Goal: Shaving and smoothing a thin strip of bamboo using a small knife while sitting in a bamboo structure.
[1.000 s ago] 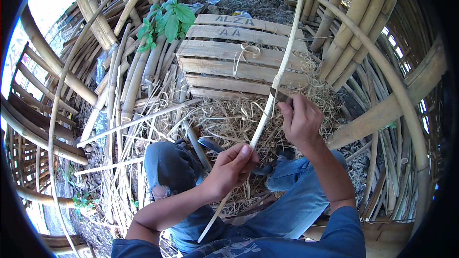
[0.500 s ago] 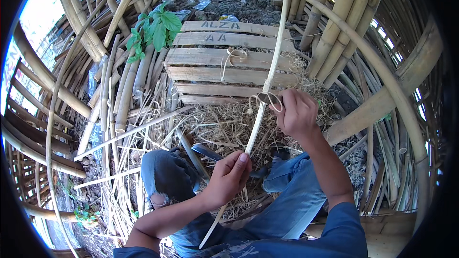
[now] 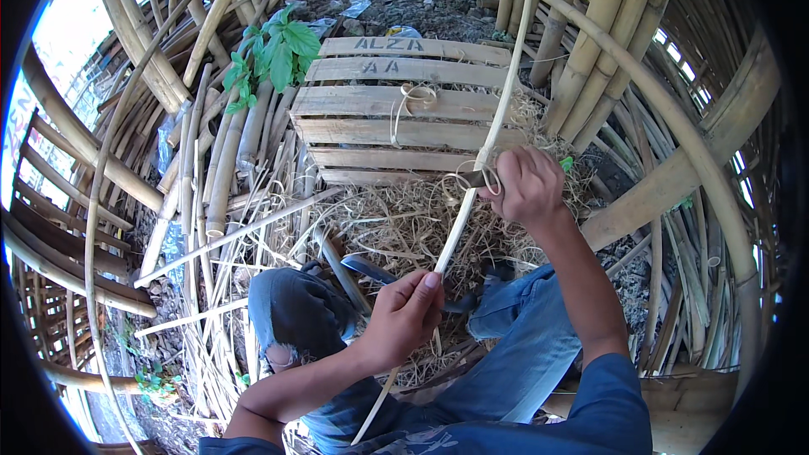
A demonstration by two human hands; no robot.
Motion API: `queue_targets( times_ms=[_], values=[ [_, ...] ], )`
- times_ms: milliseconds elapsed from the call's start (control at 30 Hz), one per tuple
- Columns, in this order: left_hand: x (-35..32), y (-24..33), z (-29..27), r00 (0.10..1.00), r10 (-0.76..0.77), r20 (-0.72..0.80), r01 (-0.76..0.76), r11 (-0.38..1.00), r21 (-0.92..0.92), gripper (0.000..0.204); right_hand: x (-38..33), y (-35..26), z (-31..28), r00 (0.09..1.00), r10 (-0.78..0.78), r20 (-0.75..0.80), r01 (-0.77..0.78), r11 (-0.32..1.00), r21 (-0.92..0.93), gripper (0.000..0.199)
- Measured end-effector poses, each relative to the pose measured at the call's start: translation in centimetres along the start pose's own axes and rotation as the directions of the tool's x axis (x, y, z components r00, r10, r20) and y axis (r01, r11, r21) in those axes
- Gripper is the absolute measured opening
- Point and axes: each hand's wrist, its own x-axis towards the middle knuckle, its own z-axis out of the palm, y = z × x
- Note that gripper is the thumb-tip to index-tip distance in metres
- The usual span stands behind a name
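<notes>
The bamboo strip (image 3: 461, 221), in the head view, is running from the top edge, right of centre, down to the lower centre, its long axis leaning from upper right to lower left. Your left hand (image 3: 403, 313) is gripping it just below the middle of the frame, so the longer stretch is lying up and to the right of that grip, while a thinner tail is hanging toward your lap. Your right hand (image 3: 529, 185), right of centre, is clenching a knife (image 3: 474, 179), its handle mostly hidden; the blade is pointing left and crossing the strip above your left hand. Your left hand is the nearer one, touching the strip; your right is sitting just beside it. Beyond, above centre, a slatted wooden crate (image 3: 354, 101) is resting near loose shavings (image 3: 379, 215).
</notes>
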Motion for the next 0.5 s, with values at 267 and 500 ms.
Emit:
queue_targets(
  times_ms=[267, 500],
  values=[
    [-0.6, 0.3, -0.8, 1.000, -0.024, -0.006, 0.024, 0.997, -0.078, 0.030, -1.0, 1.4, 1.8, 0.887, 0.400, 0.231, -0.384, 0.916, -0.114, 0.050],
    [-0.8, 0.1, -2.0, 0.990, -0.111, -0.085, 0.089, 0.970, -0.225, 0.029, -2.2, 5.0, -0.4, 0.494, 0.847, 0.195, -0.854, 0.515, -0.071, 0.058]
  ],
)
